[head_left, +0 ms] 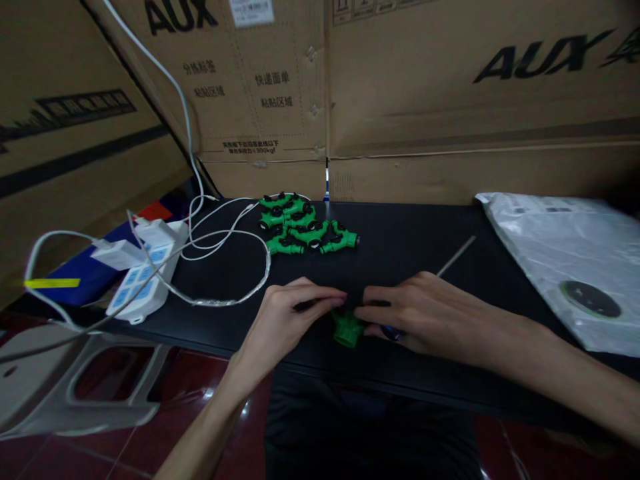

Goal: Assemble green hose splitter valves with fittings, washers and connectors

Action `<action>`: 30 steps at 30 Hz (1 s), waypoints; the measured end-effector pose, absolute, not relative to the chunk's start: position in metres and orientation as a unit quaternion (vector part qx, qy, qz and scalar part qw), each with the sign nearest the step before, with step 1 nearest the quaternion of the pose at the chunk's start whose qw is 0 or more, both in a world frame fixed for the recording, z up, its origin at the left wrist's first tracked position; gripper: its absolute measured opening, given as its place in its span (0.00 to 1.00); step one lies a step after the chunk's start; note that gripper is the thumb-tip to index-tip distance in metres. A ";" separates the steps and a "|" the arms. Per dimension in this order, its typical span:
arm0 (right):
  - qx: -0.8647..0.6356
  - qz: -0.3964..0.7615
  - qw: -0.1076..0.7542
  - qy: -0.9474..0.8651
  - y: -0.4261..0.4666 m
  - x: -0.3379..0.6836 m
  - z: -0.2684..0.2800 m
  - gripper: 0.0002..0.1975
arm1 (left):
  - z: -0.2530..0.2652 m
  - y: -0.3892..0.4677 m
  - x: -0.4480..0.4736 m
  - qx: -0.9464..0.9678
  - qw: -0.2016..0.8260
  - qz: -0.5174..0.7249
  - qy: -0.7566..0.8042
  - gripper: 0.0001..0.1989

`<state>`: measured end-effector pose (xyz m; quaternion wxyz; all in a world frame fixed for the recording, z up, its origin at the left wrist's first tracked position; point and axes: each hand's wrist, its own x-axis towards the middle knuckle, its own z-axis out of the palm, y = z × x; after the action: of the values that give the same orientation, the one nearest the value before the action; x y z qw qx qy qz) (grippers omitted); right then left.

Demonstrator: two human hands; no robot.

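Observation:
Near the table's front edge is a green hose fitting, one round end towards me and its far part hidden by fingers. My left hand pinches at the far left of this fitting, thumb and forefinger together. Closed at its right side is my right hand, fingertips against the fitting. A thin metal shaft sticks out behind the right hand, and a dark blue handle shows under its fingers; together they look like a screwdriver held in the palm. Several green Y-shaped hose splitters with black parts lie grouped farther back.
A white power strip with plugged-in chargers and looping white cables occupies the left. At right lies a plastic-wrapped package. Cardboard panels wall the back and left of the black table. A plastic stool stands below left.

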<state>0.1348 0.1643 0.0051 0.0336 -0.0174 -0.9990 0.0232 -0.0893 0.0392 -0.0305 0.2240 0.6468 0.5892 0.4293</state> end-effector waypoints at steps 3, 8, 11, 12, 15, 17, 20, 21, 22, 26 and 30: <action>-0.018 0.026 0.034 -0.999 0.164 0.134 0.005 0.15 | -0.032 0.040 -0.089 0.652 0.215 0.423 0.592 0.08; -0.022 0.035 0.031 -0.999 0.164 0.134 0.005 0.14 | -0.034 0.043 -0.091 0.659 0.201 0.423 0.589 0.09; -0.019 0.038 0.026 -0.999 0.165 0.134 0.005 0.14 | -0.034 0.042 -0.089 0.683 0.176 0.422 0.569 0.10; -0.018 0.034 0.025 -0.999 0.165 0.134 0.005 0.15 | -0.034 0.042 -0.089 0.690 0.167 0.423 0.563 0.10; -0.014 0.013 0.025 -1.000 0.165 0.134 0.007 0.18 | -0.033 0.040 -0.087 0.696 0.153 0.418 0.564 0.11; -0.012 0.003 0.029 -0.999 0.164 0.134 0.009 0.17 | -0.032 0.039 -0.088 0.693 0.158 0.415 0.568 0.11; -0.008 0.024 0.051 -0.998 0.164 0.133 0.020 0.13 | -0.032 0.039 -0.089 0.695 0.177 0.422 0.554 0.10; -0.006 0.036 0.066 -0.997 0.165 0.132 0.025 0.13 | -0.032 0.039 -0.089 0.694 0.186 0.427 0.549 0.09; -0.004 0.049 0.085 -0.995 0.165 0.132 0.031 0.12 | -0.032 0.039 -0.090 0.691 0.196 0.432 0.545 0.08; 0.013 0.109 0.188 -0.976 0.167 0.123 0.064 0.11 | -0.035 0.040 -0.091 0.661 0.257 0.447 0.545 0.06; 0.029 0.194 0.329 -0.924 0.158 0.107 0.097 0.08 | -0.038 0.043 -0.092 0.642 0.298 0.453 0.542 0.06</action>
<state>0.1073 0.1584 0.0971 0.3288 0.0288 -0.9237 0.1945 -0.0919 0.0427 -0.0377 0.2984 0.6422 0.5416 0.4530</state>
